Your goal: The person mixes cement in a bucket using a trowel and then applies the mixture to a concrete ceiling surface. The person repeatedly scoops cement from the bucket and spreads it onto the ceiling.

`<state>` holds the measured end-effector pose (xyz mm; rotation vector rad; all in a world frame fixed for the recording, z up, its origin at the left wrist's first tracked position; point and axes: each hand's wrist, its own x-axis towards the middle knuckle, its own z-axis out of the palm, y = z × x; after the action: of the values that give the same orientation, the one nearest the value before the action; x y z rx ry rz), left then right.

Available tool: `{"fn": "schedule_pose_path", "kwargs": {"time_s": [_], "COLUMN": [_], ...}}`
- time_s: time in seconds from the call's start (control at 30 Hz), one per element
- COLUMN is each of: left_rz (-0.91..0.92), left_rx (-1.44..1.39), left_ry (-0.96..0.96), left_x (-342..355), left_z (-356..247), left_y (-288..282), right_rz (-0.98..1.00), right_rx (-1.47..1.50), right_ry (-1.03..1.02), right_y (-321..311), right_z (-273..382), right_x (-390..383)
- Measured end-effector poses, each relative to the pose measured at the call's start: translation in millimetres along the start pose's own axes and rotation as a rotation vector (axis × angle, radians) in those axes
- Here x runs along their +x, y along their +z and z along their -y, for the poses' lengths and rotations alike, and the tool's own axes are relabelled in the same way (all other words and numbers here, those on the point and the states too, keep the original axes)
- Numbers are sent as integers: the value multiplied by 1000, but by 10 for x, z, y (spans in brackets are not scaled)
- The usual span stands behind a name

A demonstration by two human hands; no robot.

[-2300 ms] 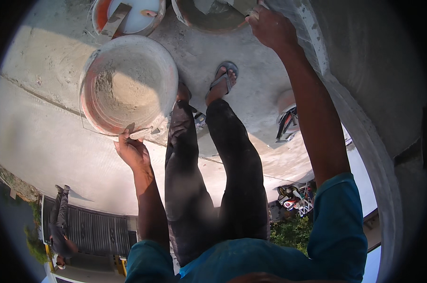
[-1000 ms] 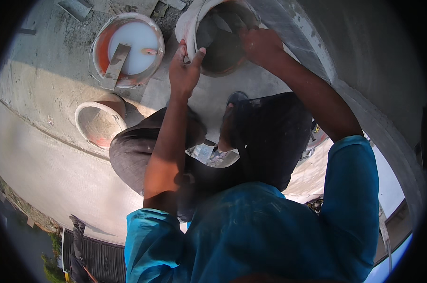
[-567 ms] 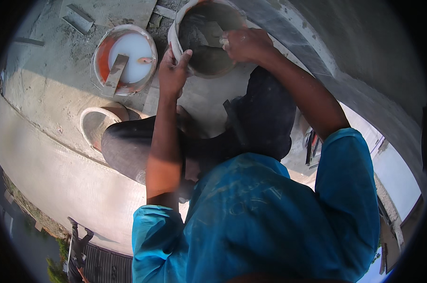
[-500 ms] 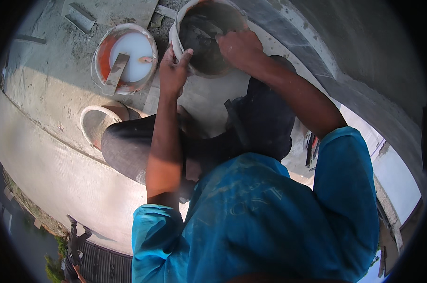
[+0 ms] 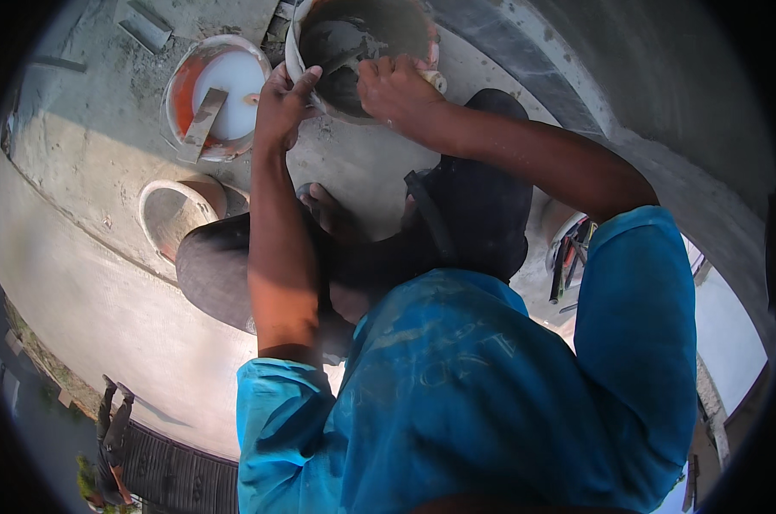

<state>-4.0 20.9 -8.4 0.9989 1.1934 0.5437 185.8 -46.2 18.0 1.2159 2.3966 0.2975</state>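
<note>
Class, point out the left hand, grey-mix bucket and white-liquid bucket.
Left hand (image 5: 280, 104), head view: middle of hand.
Grey-mix bucket (image 5: 294, 55), head view: left rim.
White-liquid bucket (image 5: 182, 101), head view: inner wall.

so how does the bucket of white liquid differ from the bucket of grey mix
The white-liquid bucket holds milky fluid; the grey-mix bucket holds wet grey material. A flat slat leans in the white-liquid bucket, while the left grip holds the grey-mix bucket's rim. Both show orange patches and pale, smeared rims.

shirt (image 5: 456, 385): bright blue | trousers (image 5: 491, 206): black | wet mix (image 5: 329, 41): grey | liquid (image 5: 233, 75): milky white
</note>
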Motion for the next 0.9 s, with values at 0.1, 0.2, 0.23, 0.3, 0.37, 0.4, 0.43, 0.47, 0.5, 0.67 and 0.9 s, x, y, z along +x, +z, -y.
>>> {"fn": "schedule_pose_path", "kwargs": {"time_s": [0.1, 0.2, 0.23, 0.3, 0.37, 0.4, 0.43, 0.47, 0.5, 0.67, 0.9], "left_rz": [-80, -37, -50, -78, -109, -121, -125, -130, -133, -61, 22], "left_rx": [-26, -12, -29, -69, -102, -117, -114, -111, -108, -39, 69], "left_ry": [-72, -35, -25, 2, 1, 2, 8, 14, 20, -31, 68], "left_x": [-52, -73, -76, -70, -114, -128, -109, -93, -84, 25, 227], "left_z": [29, 60, 124, 240, 216, 187, 188, 175, 164, 41, 27], "left_y": [20, 70, 72, 123, 205, 227, 221, 220, 215, 91, -62], "right_rz": [-139, -282, -247, 75, 182, 236, 274, 313, 351, 328, 45], "right_rx": [140, 262, 311, 409, 591, 681, 646, 610, 573, 583, 130], "right_ry": [-35, 132, 187, 301, 298, 299, 247, 194, 142, 253, -40], "right_y": [68, 468, 519, 465, 478, 470, 464, 374, 295, -77, -36], "right_z": [-350, -702, -713, -586, -473, -443, -433, -444, -482, -1199, -460], "right_x": [6, 186, 185, 50, -61, -93, -98, -90, -86, 88, 323]}}
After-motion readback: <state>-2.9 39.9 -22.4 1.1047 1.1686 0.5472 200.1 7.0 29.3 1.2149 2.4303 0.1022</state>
